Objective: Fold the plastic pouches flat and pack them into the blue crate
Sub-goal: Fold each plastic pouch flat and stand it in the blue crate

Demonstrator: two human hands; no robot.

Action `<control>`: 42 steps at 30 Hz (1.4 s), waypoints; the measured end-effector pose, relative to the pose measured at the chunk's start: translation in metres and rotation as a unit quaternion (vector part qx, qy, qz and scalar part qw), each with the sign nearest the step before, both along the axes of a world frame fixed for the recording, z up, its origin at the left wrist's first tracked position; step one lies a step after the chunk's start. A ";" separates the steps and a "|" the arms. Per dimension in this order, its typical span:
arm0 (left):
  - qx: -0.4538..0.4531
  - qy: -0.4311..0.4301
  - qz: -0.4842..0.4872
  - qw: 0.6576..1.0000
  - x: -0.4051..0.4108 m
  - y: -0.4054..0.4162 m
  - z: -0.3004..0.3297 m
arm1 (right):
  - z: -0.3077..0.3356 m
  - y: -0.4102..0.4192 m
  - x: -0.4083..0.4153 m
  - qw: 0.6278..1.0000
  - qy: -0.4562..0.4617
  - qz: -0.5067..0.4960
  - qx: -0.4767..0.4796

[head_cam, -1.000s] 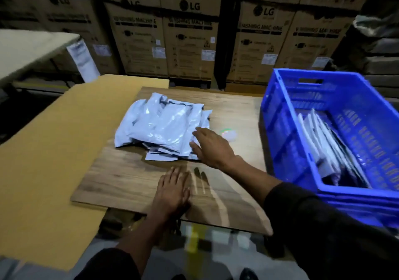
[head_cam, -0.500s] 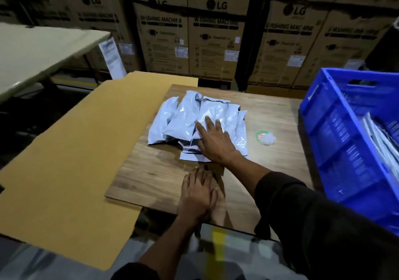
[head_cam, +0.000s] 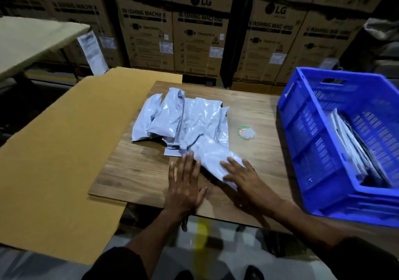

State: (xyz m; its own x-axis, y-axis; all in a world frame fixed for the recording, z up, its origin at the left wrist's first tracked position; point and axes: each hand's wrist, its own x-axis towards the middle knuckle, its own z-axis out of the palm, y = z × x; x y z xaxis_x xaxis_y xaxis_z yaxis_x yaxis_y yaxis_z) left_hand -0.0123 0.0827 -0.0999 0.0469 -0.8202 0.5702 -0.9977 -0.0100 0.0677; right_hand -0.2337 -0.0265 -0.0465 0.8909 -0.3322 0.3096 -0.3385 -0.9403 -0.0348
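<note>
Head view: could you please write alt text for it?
Two bare hands, left and right, press a white pouch flat on a wooden board before a pouch pile. A blue crate holding pouches stands at right.

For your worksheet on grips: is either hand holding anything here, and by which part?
Nothing is gripped. The right hand lies flat, fingers spread, on the near end of one pouch; the left hand lies flat beside it, fingertips at its edge.

Pouches, crate on tabletop
</note>
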 end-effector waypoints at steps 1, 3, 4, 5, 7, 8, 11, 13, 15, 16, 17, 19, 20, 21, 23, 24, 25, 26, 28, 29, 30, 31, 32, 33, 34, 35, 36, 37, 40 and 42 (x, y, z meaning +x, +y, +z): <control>0.003 -0.018 -0.022 1.000 -0.001 -0.001 0.002 | -0.007 0.007 -0.017 1.000 0.008 0.009 0.003; 0.022 -0.047 -0.060 0.997 -0.003 -0.004 0.004 | -0.018 0.015 -0.042 0.999 0.010 0.017 0.030; 0.046 -0.056 -0.076 0.994 -0.005 -0.008 0.003 | -0.021 0.016 -0.053 0.999 0.008 0.015 0.040; 0.078 -0.062 -0.087 0.991 -0.007 -0.012 -0.001 | -0.024 0.014 -0.061 0.999 0.008 0.014 0.047; 0.148 -0.058 -0.101 0.982 -0.014 -0.018 -0.009 | -0.029 0.006 -0.078 0.997 0.037 0.007 0.060; 0.173 -0.052 -0.103 0.978 -0.017 -0.019 -0.012 | -0.030 0.003 -0.085 0.995 0.061 0.002 0.072; 0.174 -0.035 -0.094 0.980 -0.033 -0.013 -0.015 | -0.034 -0.003 -0.104 0.990 0.104 -0.025 0.093; 0.130 -0.025 -0.073 0.989 -0.046 -0.006 -0.011 | -0.029 -0.002 -0.109 0.990 0.086 -0.049 0.104; 0.080 -0.011 -0.063 0.995 -0.056 -0.002 -0.004 | -0.022 0.002 -0.104 0.989 0.030 -0.074 0.126; 0.056 -0.002 -0.068 0.996 -0.061 -0.003 0.002 | -0.018 0.004 -0.096 0.987 0.000 -0.086 0.133; 0.037 0.008 -0.077 0.996 -0.066 -0.008 0.008 | -0.015 0.005 -0.085 0.986 -0.026 -0.102 0.131; 0.041 0.016 -0.085 0.995 -0.074 -0.023 0.014 | -0.010 0.010 -0.056 0.979 -0.037 -0.148 0.134; 0.073 0.014 -0.081 0.994 -0.077 -0.031 0.014 | -0.010 0.014 -0.042 0.976 -0.023 -0.166 0.139; 0.120 0.010 -0.075 0.990 -0.078 -0.038 0.012 | -0.014 0.017 -0.031 0.973 -0.004 -0.180 0.144; 0.202 0.001 -0.060 0.977 -0.077 -0.043 0.002 | -0.024 0.023 -0.018 0.968 0.036 -0.204 0.141; 0.218 -0.004 -0.056 0.974 -0.076 -0.042 -0.003 | -0.029 0.024 -0.016 0.967 0.052 -0.215 0.125; 0.220 -0.006 -0.053 0.974 -0.074 -0.040 -0.007 | -0.034 0.025 -0.016 0.967 0.064 -0.223 0.106; 0.213 -0.003 -0.052 0.976 -0.072 -0.037 -0.010 | -0.038 0.027 -0.016 0.966 0.073 -0.229 0.091; 0.192 0.006 -0.059 0.980 -0.067 -0.034 -0.015 | -0.046 0.029 -0.017 0.967 0.085 -0.229 0.075; 0.184 0.011 -0.065 0.981 -0.065 -0.033 -0.018 | -0.048 0.028 -0.017 0.967 0.087 -0.227 0.071; 0.179 0.015 -0.071 0.981 -0.063 -0.031 -0.019 | -0.049 0.028 -0.017 0.967 0.092 -0.227 0.071; 0.173 0.018 -0.076 0.982 -0.061 -0.031 -0.021 | -0.050 0.028 -0.017 0.967 0.095 -0.228 0.069; 0.167 0.022 -0.080 0.982 -0.060 -0.030 -0.023 | -0.050 0.029 -0.017 0.966 0.100 -0.229 0.069; 0.161 0.026 -0.083 0.983 -0.060 -0.031 -0.024 | -0.052 0.029 -0.017 0.965 0.104 -0.230 0.068; 0.154 0.030 -0.085 0.984 -0.060 -0.030 -0.025 | -0.052 0.029 -0.017 0.964 0.107 -0.231 0.070; 0.147 0.030 -0.085 0.985 -0.060 -0.030 -0.025 | -0.053 0.029 -0.018 0.965 0.107 -0.231 0.069; 0.141 0.029 -0.084 0.986 -0.061 -0.030 -0.024 | -0.054 0.029 -0.018 0.965 0.107 -0.231 0.066; 0.133 0.027 -0.084 0.987 -0.062 -0.029 -0.024 | -0.054 0.030 -0.018 0.965 0.105 -0.232 0.065; 0.114 0.024 -0.088 0.989 -0.063 -0.027 -0.025 | -0.053 0.031 -0.017 0.965 0.099 -0.232 0.066; 0.117 0.026 -0.091 0.989 -0.063 -0.025 -0.025 | -0.052 0.032 -0.017 0.965 0.103 -0.232 0.070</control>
State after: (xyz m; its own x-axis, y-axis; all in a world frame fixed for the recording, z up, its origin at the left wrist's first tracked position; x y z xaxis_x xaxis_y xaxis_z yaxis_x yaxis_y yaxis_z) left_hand -0.0757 0.0573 -0.1246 -0.0890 -0.9267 0.3650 -0.9798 0.1473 0.1352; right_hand -0.2504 0.0056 -0.0988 0.6748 -0.7352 0.0641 -0.7345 -0.6775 -0.0381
